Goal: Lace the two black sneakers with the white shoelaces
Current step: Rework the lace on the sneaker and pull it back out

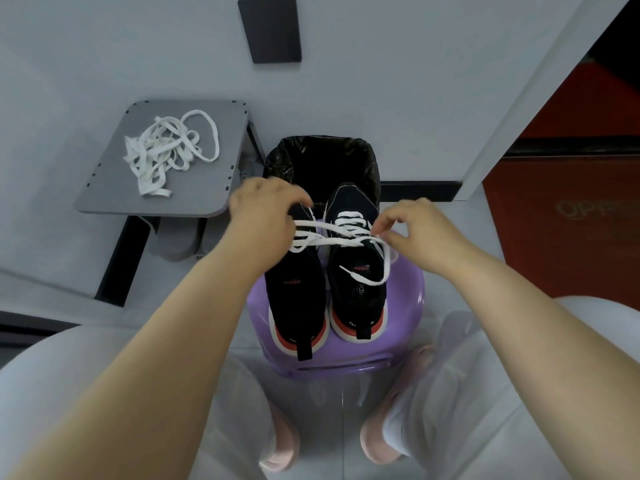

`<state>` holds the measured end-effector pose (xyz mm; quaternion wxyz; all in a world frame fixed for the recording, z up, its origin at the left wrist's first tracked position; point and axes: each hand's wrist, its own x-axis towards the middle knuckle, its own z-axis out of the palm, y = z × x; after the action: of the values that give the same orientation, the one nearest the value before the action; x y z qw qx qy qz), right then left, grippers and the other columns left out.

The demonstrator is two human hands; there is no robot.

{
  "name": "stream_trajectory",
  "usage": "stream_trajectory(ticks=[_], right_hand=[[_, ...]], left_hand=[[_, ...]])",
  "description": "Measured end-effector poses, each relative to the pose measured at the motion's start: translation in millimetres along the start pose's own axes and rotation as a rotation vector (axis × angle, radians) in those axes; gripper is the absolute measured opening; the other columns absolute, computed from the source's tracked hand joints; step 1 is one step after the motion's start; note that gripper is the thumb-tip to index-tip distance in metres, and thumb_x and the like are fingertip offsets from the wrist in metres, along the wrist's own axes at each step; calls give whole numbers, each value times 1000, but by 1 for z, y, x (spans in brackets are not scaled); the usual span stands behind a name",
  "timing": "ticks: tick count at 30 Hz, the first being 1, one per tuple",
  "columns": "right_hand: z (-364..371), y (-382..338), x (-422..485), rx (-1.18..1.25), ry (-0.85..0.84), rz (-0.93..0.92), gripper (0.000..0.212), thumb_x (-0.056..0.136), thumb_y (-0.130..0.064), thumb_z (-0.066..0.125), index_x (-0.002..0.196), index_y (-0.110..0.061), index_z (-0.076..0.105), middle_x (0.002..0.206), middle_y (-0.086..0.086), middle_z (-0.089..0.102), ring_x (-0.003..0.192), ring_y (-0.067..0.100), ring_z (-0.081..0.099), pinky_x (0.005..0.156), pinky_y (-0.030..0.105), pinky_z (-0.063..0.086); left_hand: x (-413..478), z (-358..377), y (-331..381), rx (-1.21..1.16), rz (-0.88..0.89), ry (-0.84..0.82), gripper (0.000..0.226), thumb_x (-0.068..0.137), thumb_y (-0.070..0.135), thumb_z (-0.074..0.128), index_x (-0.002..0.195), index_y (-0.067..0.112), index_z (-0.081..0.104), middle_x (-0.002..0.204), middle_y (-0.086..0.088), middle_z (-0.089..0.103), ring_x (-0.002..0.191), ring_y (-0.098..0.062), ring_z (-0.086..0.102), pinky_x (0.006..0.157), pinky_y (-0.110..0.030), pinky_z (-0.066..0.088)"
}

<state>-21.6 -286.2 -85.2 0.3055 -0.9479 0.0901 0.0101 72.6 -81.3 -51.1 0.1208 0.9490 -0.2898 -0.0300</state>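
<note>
Two black sneakers with red-and-white heels stand side by side on a purple stool [405, 313], toes pointing away. The right sneaker [356, 292] has white lace [349, 216] threaded through its front eyelets. The left sneaker [294, 299] is partly hidden under my left hand. My left hand [266, 209] grips lace strands over the left sneaker's front. My right hand [415, 226] pinches the lace beside the right sneaker. Strands [332, 237] stretch between both hands, and one loose end [381, 271] drops over the right sneaker's opening.
A tangled pile of white laces [166, 150] lies on a grey folding tray [207, 188] at the left. A bin lined with a black bag [322, 161] stands just behind the stool. My knees and pink slippers [381, 441] flank the stool below.
</note>
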Motion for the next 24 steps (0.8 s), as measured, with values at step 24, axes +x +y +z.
stream_trajectory(ticks=[24], right_hand=[[-31, -15, 1, 913, 171, 389, 19, 87, -6, 43, 71, -9, 51, 66, 2, 67, 69, 17, 64, 75, 29, 49]], left_hand=[[13, -9, 15, -410, -341, -141, 16, 98, 16, 41, 87, 18, 51, 84, 1, 55, 86, -21, 54, 73, -30, 45]])
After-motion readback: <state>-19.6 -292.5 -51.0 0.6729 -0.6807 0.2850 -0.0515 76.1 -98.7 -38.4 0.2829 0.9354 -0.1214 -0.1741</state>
